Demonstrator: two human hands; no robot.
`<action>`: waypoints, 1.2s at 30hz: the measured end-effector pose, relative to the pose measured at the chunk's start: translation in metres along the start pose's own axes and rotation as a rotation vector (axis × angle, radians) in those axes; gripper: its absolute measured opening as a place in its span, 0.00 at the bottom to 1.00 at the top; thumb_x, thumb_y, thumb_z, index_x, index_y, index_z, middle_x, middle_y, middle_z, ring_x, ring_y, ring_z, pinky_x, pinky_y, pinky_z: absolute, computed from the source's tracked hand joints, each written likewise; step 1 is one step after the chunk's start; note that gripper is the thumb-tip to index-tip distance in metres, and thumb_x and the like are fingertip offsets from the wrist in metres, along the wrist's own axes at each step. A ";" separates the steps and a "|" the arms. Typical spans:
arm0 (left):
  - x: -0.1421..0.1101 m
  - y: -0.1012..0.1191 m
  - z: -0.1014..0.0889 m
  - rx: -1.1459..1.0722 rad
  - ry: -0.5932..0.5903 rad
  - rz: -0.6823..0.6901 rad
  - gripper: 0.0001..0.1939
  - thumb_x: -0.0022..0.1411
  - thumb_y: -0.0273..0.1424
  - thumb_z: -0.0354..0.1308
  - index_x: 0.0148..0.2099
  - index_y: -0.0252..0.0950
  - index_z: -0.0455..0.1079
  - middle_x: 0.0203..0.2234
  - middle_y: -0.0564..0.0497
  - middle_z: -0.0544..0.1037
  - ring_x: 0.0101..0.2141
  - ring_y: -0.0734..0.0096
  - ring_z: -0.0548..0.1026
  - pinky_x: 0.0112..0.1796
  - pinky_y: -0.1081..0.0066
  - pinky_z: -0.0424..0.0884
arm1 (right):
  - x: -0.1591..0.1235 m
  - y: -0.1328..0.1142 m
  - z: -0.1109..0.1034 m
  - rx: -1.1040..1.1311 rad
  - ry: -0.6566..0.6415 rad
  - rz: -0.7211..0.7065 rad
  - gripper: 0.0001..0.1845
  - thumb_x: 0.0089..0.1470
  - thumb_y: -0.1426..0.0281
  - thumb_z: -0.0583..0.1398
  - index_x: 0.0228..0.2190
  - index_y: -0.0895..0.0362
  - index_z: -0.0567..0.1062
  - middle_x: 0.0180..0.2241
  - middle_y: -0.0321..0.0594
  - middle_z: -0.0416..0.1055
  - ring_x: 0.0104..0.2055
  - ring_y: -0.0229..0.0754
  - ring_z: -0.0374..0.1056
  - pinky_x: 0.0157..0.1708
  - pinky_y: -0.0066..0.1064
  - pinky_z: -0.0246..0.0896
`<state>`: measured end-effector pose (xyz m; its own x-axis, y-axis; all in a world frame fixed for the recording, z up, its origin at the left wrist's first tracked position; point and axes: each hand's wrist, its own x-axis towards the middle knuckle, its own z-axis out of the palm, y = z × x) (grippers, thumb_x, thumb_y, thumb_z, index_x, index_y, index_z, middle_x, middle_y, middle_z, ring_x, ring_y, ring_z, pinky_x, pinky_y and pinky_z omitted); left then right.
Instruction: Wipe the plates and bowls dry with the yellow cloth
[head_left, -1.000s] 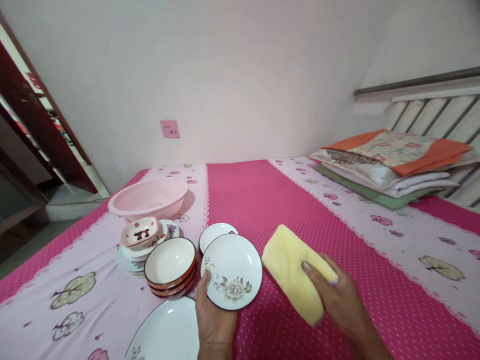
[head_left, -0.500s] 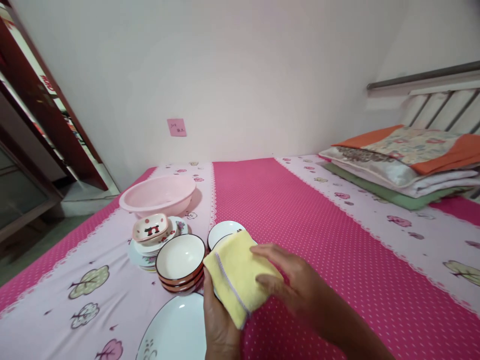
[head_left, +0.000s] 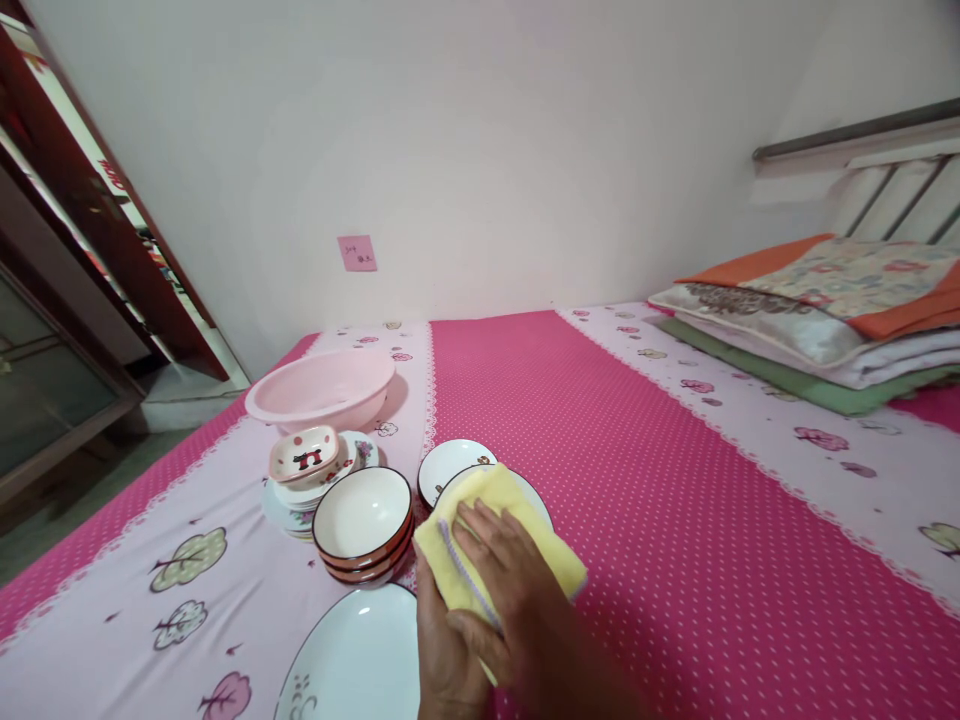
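A folded yellow cloth (head_left: 499,490) with a purple stitched edge covers most of a white, dark-rimmed plate (head_left: 541,505). My left hand (head_left: 442,640) grips the plate's near left side, its thumb along the rim and its fingers hidden underneath. On top, my right hand (head_left: 510,580) presses the cloth against the plate with bent fingers. Just beyond, a small white plate (head_left: 454,465) with a dark rim lies on the bedspread. Left of my hands stand several stacked white bowls (head_left: 364,515) with brown outsides. A large white plate (head_left: 360,660) lies nearest me, partly out of frame.
A pink basin (head_left: 322,385) stands at the back left. In front of it, a small square dish (head_left: 304,455) tops a stack of plates (head_left: 281,505). Folded bedding (head_left: 817,300) lies at the far right by the bed rail. A pink note (head_left: 357,253) is on the wall.
My right hand has moved left and come down onto the cloth's middle; before, it was at the cloth's right edge. More of the plate's rim shows now. The view has shifted slightly.
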<state>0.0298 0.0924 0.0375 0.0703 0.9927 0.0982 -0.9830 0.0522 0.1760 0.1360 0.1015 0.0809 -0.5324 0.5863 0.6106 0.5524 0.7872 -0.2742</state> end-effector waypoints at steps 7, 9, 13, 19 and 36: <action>0.000 -0.008 0.002 0.004 0.022 0.036 0.24 0.77 0.43 0.42 0.60 0.45 0.77 0.57 0.46 0.80 0.56 0.66 0.78 0.65 0.66 0.61 | 0.002 0.008 0.003 -0.088 0.034 -0.020 0.30 0.66 0.71 0.55 0.67 0.61 0.61 0.68 0.51 0.63 0.71 0.55 0.58 0.67 0.58 0.58; 0.001 -0.013 0.006 0.002 0.066 0.043 0.22 0.76 0.44 0.45 0.61 0.47 0.75 0.57 0.46 0.80 0.57 0.66 0.78 0.64 0.66 0.64 | 0.004 0.012 0.000 -0.115 0.065 0.006 0.29 0.66 0.73 0.54 0.66 0.61 0.62 0.67 0.53 0.64 0.71 0.54 0.58 0.67 0.58 0.57; 0.002 -0.017 0.010 -0.004 0.121 0.076 0.21 0.74 0.45 0.51 0.61 0.46 0.76 0.57 0.47 0.80 0.56 0.66 0.78 0.58 0.71 0.70 | 0.004 0.022 -0.001 -0.169 0.148 0.065 0.27 0.67 0.72 0.54 0.65 0.64 0.63 0.66 0.57 0.66 0.69 0.57 0.59 0.65 0.60 0.56; 0.001 -0.011 0.020 0.042 0.249 0.152 0.21 0.74 0.44 0.51 0.60 0.44 0.77 0.54 0.45 0.82 0.54 0.64 0.80 0.55 0.70 0.74 | -0.001 0.023 -0.002 -0.159 0.163 0.187 0.29 0.62 0.69 0.60 0.63 0.62 0.65 0.63 0.58 0.67 0.66 0.60 0.62 0.63 0.59 0.60; -0.004 0.012 0.023 0.040 0.311 0.147 0.28 0.73 0.50 0.49 0.53 0.34 0.82 0.48 0.38 0.85 0.48 0.56 0.83 0.55 0.61 0.75 | -0.008 -0.020 -0.016 0.088 0.045 0.032 0.24 0.55 0.83 0.54 0.50 0.55 0.75 0.41 0.42 0.78 0.43 0.50 0.72 0.45 0.42 0.69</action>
<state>0.0217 0.0866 0.0617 -0.1330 0.9753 -0.1766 -0.9708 -0.0923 0.2213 0.1392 0.0775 0.0931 -0.4849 0.6037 0.6328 0.5093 0.7831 -0.3569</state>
